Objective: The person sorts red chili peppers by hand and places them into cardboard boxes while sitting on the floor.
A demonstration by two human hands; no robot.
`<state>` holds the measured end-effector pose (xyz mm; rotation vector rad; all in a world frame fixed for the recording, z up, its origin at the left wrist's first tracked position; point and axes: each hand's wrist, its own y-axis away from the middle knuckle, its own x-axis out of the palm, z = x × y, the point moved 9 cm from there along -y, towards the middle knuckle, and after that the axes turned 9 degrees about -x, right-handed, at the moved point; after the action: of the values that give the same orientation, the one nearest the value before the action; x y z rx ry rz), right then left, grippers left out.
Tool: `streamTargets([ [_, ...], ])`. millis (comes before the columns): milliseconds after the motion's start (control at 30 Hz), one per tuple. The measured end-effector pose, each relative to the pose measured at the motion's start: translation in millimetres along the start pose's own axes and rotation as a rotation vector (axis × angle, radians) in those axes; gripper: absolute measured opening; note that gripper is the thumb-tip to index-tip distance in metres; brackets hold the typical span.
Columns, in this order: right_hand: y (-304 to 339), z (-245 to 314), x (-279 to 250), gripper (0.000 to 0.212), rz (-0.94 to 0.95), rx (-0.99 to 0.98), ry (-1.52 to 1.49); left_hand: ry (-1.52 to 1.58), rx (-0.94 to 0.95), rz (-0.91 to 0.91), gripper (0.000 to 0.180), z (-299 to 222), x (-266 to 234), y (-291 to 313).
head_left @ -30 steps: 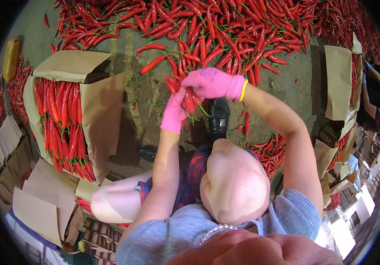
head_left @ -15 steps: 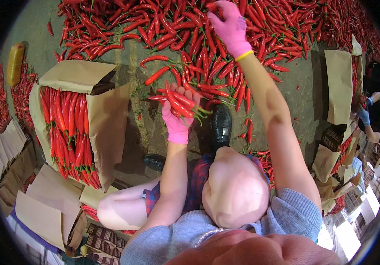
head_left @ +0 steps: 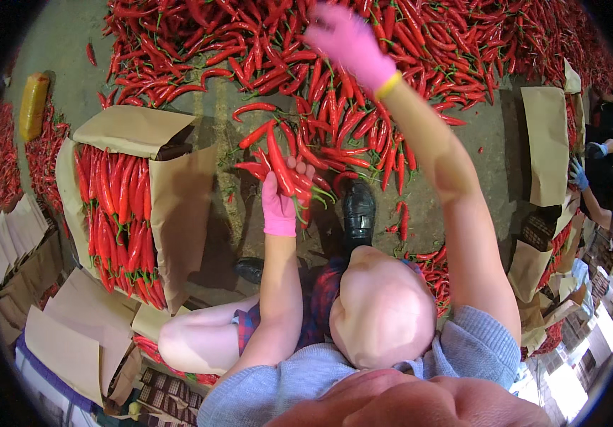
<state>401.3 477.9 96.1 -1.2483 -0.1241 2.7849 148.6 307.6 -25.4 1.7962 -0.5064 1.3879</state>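
Note:
My left hand, in a pink glove with bare fingertips, is closed around a small bunch of red chili peppers. Their green stems point mostly right and down. Farther out, my right hand, in a pink glove with a yellow cuff, hovers over a large heap of red chili peppers. Motion smears its fingers, so what they hold, if anything, is unclear. Left of my left hand stands an opened cardboard box with chili peppers packed in rows, stems at the ends.
My black shoe rests on the floor just right of the bunch. Another carton stands at right, near a co-worker's blue-gloved hand. Folded cardboard lies lower left. A yellow wrapped bundle is at far left.
My right hand has shifted slightly left over the heap and is now blurred. My left hand stays near the same place, its chili bunch turned somewhat more upright.

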Motion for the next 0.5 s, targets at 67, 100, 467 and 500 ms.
streamTargets([
  [67, -41.5, -63.4, -40.9, 0.042, -0.323, 0.195, 0.190, -0.024, -0.021, 0.116, 0.057, -0.5, 25.5, -1.7],
  [100, -52.8, -85.6, -42.9, 0.043, -0.410, 0.256, 0.277, -0.041, -0.025, 0.167, 0.057, -2.2, 34.8, -2.0],
  [467, 22.9, -66.6, -16.7, 0.040, 0.042, -0.004, 0.292, -0.150, -0.167, 0.224, 0.068, 18.5, 63.9, -7.5],
  [500, 41.2, -51.1, -7.4, 0.046, 0.087, -0.142, 0.369, -0.129, -0.183, 0.192, 0.070, 23.2, 60.4, -4.7],
])
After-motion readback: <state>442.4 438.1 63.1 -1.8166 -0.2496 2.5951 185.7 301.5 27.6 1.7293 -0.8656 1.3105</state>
